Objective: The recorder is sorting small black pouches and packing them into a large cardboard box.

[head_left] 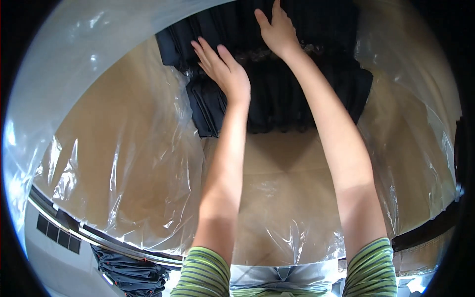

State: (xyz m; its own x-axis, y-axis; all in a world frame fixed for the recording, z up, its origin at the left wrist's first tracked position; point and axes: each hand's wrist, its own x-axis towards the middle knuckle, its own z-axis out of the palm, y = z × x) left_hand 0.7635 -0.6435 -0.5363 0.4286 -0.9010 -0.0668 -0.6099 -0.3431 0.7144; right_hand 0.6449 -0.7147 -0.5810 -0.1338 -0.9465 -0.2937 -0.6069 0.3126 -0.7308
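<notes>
Clear plastic [116, 163] probably keeps the black cloth [279, 106] off the brown surface [287, 180]. The left hand [225, 74], open and flat, and the right hand [281, 33], open with thumb apart, suit pressing, not gripping, over the cloth. Two hands, two cloth rows; single pieces can't be counted.

The head camera looks steeply down from the wearer's own head, upright and unmirrored, so its left is the person's left. It sits fairly near: the forearms [225, 163] rise from the lower edge to the left hand [223, 72] and right hand [280, 33] high in the view, over a plastic-covered brown surface [284, 198]. The fisheye lens curves straight edges, and darkness rounds the corners.
</notes>
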